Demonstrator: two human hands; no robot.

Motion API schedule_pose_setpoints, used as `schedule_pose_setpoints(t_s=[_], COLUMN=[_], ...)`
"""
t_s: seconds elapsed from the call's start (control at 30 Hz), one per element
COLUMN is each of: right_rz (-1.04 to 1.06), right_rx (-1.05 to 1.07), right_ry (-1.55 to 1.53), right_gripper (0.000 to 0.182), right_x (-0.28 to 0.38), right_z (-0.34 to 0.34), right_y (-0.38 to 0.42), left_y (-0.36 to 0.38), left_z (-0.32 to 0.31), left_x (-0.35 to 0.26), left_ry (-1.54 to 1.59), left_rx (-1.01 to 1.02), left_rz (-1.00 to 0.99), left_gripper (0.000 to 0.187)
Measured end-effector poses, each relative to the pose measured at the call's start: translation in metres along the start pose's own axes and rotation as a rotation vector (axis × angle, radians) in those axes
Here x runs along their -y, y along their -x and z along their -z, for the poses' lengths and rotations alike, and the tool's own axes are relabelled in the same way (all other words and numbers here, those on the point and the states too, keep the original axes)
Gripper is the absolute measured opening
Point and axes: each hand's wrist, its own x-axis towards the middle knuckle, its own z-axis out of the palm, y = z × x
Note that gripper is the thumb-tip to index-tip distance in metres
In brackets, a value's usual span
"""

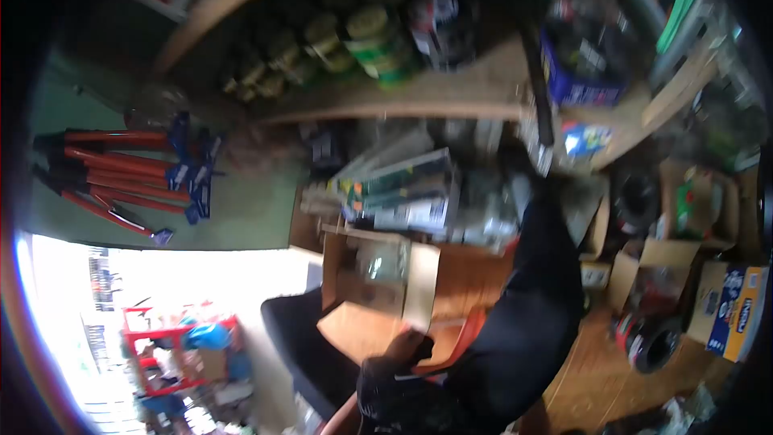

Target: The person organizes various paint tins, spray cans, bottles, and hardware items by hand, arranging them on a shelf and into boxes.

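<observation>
A bare hand, which looks like my left hand (405, 346), is low in the middle of the view, beside my dark clothing. Its fingers are smeared by motion, and a small dark patch lies against them. Just above it is an open cardboard box (366, 294) with a clear object (378, 260) inside. The hand is close to the box's lower flap; whether they touch is unclear. I do not make out my right hand.
Shelves (403, 105) hold green and gold cans (374, 36). Red-handled tools (129, 177) hang at the left. Open cartons (656, 270) and dark spools (648, 342) stand at the right. A red rack (177, 326) is lower left. My dark-clothed legs (523, 322) extend upward.
</observation>
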Motion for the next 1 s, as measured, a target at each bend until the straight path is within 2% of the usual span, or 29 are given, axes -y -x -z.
schedule_pose_setpoints(t_s=[0.03,0.07,0.13,0.23,0.3,0.37,0.43,0.47,0.5,0.57,0.6,0.63,0.7,0.83,0.87,0.9,0.97,1.0], right_rz=[0.035,0.069,0.144,0.245,0.327,0.422,0.275,0.341,0.409,0.539,0.639,0.739,0.887,1.263,1.352,1.439,1.493,1.556], right_rx=[-0.031,-0.060,-0.119,-0.210,-0.303,-0.457,-0.379,-0.432,-0.483,-0.604,-0.658,-0.709,-0.657,-0.378,-0.324,-0.272,-0.038,0.028], right_ry=[0.001,0.008,0.025,0.043,0.038,0.032,-0.205,-0.278,-0.349,-0.301,-0.330,-0.357,-0.453,-0.570,-0.520,-0.471,-0.359,-0.322], right_gripper=[0.076,0.071,0.060,0.046,0.037,0.031,0.110,0.112,0.114,0.114,0.115,0.117,0.123,0.129,0.127,0.125,0.111,0.108], right_x=[0.007,0.014,0.027,0.045,0.061,0.075,0.071,0.084,0.103,0.135,0.151,0.166,0.193,0.258,0.274,0.289,0.307,0.313], right_z=[0.024,0.049,0.101,0.173,0.218,0.257,0.264,0.285,0.314,0.354,0.372,0.387,0.408,0.409,0.402,0.394,0.371,0.351], right_y=[0.015,0.027,0.052,0.082,0.092,0.104,0.084,0.087,0.091,0.106,0.114,0.124,0.142,0.169,0.177,0.186,0.202,0.204], left_y=[-0.002,-0.001,-0.005,-0.008,-0.004,-0.002,0.004,0.009,0.013,0.020,0.025,0.032,0.039,0.060,0.069,0.069,0.076,0.081], left_z=[-0.019,-0.015,-0.003,0.019,0.046,0.065,0.087,0.097,0.106,0.121,0.129,0.133,0.136,0.146,0.153,0.153,0.157,0.157], left_x=[0.055,0.030,0.010,-0.034,-0.081,-0.097,-0.133,-0.147,-0.155,-0.168,-0.171,-0.177,-0.189,-0.206,-0.214,-0.207,-0.199,-0.196], left_ry=[-0.330,0.280,0.500,0.767,1.009,0.977,1.153,1.236,1.290,1.400,1.345,1.393,1.495,1.787,1.743,1.852,1.919,1.812], left_rx=[-0.092,-0.073,-0.016,-0.125,-0.070,-0.094,-0.094,-0.094,-0.049,0.035,0.073,0.053,0.010,0.134,0.081,0.105,0.262,0.156], left_rz=[-0.375,0.068,0.245,0.256,0.189,-0.103,-0.053,-0.019,-0.061,-0.142,-0.210,-0.272,-0.402,-0.449,-0.417,-0.408,-0.546,-0.513], left_gripper=[0.025,0.027,0.032,0.033,0.041,0.048,0.053,0.056,0.057,0.061,0.065,0.065,0.065,0.083,0.095,0.099,0.102,0.105])
